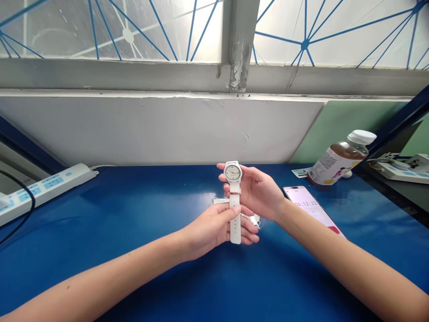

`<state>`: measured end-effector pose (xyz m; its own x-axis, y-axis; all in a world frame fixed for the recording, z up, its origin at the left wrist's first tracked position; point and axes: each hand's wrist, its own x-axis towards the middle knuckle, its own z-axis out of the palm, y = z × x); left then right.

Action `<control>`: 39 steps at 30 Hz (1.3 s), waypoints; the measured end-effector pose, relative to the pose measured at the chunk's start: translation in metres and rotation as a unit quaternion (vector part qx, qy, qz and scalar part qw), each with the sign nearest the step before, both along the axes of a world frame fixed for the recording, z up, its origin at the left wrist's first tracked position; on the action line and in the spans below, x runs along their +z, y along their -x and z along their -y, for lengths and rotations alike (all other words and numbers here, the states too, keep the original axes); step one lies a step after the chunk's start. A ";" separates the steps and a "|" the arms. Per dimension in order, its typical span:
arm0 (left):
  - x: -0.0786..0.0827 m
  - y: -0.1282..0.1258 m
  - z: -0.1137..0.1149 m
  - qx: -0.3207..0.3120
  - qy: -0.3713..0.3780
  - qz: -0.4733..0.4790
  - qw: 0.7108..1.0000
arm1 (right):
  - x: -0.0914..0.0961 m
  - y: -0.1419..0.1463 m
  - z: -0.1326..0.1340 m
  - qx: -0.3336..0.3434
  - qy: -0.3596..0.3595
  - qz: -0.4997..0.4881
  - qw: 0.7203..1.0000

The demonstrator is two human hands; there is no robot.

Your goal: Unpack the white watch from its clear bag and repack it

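A white wristwatch [233, 173] with a round pale dial is held stretched out lengthwise above the blue table, its holed strap end toward me. My left hand [219, 223] is closed on the lower strap, thumb on top and fingers beneath. At the watch case, my right hand [256, 188] supports it from behind, its fingertips showing on the left side. Partly hidden behind my hands, a small clear package [217, 201] and a white item with a pointed end [255, 221] lie on the table.
A phone [311, 208] showing a timer lies beside my right forearm. Behind it stands a labelled bottle [338, 161] with a white cap. A white power strip [50, 190] and a black cable [31, 210] are at the left. A wall and windows border the back.
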<state>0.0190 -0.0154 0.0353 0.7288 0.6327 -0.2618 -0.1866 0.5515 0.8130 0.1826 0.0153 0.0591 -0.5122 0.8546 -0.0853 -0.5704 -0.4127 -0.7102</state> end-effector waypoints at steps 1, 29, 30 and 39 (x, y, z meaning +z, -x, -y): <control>0.001 0.000 0.000 0.006 -0.005 -0.006 1.000 | 0.001 -0.001 0.000 -0.010 -0.001 0.009 1.000; 0.001 0.001 0.004 0.001 -0.024 -0.003 1.000 | 0.004 -0.001 0.000 -0.069 -0.043 0.061 0.995; 0.001 0.001 0.004 -0.001 -0.023 -0.003 1.000 | 0.003 -0.001 0.000 -0.067 -0.043 0.058 0.995; 0.007 0.001 0.006 -0.046 -0.035 0.049 0.997 | 0.011 -0.010 -0.009 -0.166 0.016 -0.047 0.985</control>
